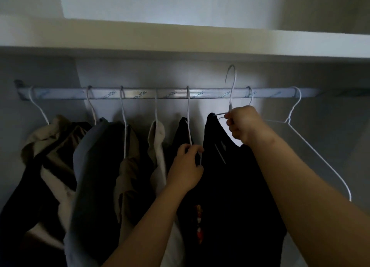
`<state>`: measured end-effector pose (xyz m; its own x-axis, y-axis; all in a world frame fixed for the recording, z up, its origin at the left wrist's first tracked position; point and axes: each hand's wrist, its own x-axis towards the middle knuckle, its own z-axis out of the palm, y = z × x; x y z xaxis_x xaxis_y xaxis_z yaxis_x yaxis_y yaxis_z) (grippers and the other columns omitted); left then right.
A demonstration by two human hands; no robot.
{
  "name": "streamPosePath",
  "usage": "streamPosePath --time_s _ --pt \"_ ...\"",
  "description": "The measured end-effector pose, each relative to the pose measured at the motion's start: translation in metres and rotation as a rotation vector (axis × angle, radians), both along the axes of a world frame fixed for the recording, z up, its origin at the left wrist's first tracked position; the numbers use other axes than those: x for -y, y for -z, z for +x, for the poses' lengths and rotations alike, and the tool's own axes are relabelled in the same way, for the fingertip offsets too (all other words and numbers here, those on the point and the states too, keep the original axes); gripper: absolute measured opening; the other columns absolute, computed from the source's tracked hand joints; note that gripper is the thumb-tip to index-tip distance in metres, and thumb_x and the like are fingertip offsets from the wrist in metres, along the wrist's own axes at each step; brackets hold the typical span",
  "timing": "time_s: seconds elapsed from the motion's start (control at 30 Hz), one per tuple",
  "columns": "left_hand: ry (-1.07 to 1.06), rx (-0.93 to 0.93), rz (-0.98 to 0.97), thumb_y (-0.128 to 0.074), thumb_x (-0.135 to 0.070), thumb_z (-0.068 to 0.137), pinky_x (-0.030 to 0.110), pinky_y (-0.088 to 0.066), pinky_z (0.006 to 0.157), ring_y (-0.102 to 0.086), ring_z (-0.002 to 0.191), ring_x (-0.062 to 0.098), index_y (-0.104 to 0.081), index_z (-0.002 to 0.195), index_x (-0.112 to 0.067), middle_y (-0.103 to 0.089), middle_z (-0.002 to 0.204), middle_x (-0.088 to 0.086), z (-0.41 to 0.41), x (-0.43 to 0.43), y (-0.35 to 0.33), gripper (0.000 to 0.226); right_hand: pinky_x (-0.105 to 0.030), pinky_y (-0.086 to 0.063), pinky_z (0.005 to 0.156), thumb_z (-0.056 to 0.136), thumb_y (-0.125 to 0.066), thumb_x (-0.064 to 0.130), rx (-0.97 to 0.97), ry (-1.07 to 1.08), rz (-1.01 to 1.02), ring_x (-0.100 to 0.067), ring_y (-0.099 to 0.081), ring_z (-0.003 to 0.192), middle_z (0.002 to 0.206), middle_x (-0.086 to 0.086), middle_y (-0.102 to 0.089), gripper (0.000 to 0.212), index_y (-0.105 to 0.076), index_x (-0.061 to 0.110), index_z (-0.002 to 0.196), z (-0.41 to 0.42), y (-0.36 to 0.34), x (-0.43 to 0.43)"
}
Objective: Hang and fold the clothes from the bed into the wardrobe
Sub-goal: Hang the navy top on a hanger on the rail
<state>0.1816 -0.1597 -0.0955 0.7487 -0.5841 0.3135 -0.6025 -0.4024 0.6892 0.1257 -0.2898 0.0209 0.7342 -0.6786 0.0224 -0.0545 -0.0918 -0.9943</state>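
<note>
Black top hangs from a hanger just below the right hand, which grips its neck with the hook raised above the rail, probably to hook it on. Left hand pinches the next hanger, seemingly keeping 1 gap open.

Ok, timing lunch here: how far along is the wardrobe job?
Done: several garments hang on the rail. In hand: the right hand holds a hanger with a black garment, hook above the rail; the left hand grips the neighbouring hanger. Left: hooking it on; the bed isn't visible.
</note>
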Motion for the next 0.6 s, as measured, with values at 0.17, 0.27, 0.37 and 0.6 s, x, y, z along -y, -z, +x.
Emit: streamPosePath --time_s 0.17,0.27,0.37,0.6 --pt "-0.024 -0.097 -0.048 -0.054 -0.012 0.084 0.02 -0.038 0.082 -0.047 0.104 0.009 -0.049 0.12 -0.024 -0.036 0.135 -0.003 0.001 0.001 0.011 0.038 -0.021 -0.028 0.042 0.092 -0.041 -0.005 -0.149 -0.083 -0.143 -0.014 -0.032 0.047 0.063 -0.008 -0.048 0.024 -0.047 0.006 0.071 0.032 0.02 0.008" --pt "-0.021 -0.137 -0.092 -0.057 -0.015 0.083 0.021 -0.042 0.083 -0.046 0.099 0.007 -0.046 0.121 -0.029 -0.038 0.13 -0.003 -0.001 0.002 0.016 0.041 -0.017 -0.035 0.041 0.09 -0.044 -0.006 -0.242 -0.113 -0.218 -0.017 -0.043 0.057 0.089 -0.02 -0.058 0.021 -0.053 0.005 0.106 0.034 0.049 0.015" --pt "-0.026 -0.15 -0.108 -0.059 -0.014 0.082 0.021 -0.043 0.083 -0.045 0.099 0.007 -0.044 0.12 -0.031 -0.039 0.128 -0.003 -0.001 0.003 0.02 0.044 -0.026 -0.043 0.073 0.088 -0.047 0.0 -0.235 -0.022 -0.397 -0.026 -0.055 0.094 0.126 -0.02 -0.055 0.046 -0.045 0.008 0.133 0.036 0.063 0.021" --pt "-0.06 -0.3 -0.274 -0.047 0.003 0.086 0.021 -0.043 0.091 -0.047 0.11 0.009 -0.04 0.127 -0.033 -0.042 0.134 -0.003 -0.012 0.016 0.026 0.056 -0.032 -0.046 0.088 0.088 -0.048 0.019 -0.258 0.004 -0.533 -0.02 -0.057 0.095 0.11 -0.001 -0.058 0.044 -0.044 0.02 0.132 -0.011 0.097 0.001"
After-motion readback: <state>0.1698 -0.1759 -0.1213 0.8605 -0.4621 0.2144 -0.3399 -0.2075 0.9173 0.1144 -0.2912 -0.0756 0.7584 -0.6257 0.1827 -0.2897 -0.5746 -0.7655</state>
